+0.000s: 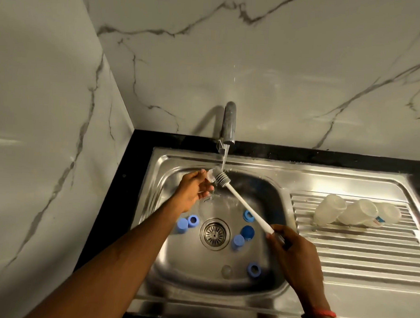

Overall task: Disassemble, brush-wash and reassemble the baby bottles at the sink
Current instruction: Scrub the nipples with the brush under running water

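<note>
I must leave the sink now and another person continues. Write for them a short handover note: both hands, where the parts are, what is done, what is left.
Left hand holds a clear teat under the running tap.
Right hand grips the brush, with its head at the teat.
Three bottles lie on the drainboard. I cannot tell whether they are washed.
Six blue parts and one clear part lie in the basin.
Done: disassembly.
Left: finish this teat, brush the basin parts, reassemble.
</note>
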`<state>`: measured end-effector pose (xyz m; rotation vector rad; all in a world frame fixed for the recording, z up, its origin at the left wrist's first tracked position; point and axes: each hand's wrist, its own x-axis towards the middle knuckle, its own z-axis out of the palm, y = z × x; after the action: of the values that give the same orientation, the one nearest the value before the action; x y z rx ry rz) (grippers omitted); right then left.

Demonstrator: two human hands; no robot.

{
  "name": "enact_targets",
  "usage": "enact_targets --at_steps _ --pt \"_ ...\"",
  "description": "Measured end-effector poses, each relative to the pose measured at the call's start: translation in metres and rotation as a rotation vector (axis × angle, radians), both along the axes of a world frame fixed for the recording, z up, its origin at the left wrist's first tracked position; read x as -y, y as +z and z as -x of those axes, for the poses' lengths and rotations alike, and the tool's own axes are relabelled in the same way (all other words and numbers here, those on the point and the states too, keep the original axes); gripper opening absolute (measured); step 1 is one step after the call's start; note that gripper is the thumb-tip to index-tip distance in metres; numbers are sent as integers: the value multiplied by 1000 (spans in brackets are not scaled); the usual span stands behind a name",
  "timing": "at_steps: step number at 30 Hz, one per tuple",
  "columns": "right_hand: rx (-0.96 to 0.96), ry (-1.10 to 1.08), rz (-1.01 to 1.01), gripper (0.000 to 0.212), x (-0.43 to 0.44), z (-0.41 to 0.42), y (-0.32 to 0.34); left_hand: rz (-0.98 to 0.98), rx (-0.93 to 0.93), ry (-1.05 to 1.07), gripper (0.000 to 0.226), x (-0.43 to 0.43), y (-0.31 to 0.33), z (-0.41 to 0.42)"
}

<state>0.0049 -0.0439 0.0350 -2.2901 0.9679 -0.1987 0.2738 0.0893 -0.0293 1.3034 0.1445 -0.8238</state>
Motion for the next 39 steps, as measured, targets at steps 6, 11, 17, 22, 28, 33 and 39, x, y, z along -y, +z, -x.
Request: enact_targets --at_steps 6,11,17,22,28,33,39 --pt "-23 26 229 30 9 -3 12 86 -52 -27 25 11 13 -6" --pt "37 102 445 32 27 -3 12 123 -135 43 30 22 14 -10" --pt "129 126 628 29 31 -6 10 202 -193 119 23 40 24 -3" --pt "25 233 620 39 27 -9 5 284 -258 239 23 52 24 -1" --pt "-76 116 -240 60 19 -26 11 304 -205 208 26 53 25 1" --pt "52 38 68 30 8 -25 8 382 -206 228 35 52 24 5" --pt "94 113 693 49 6 -28 0 397 -235 266 37 57 36 10"
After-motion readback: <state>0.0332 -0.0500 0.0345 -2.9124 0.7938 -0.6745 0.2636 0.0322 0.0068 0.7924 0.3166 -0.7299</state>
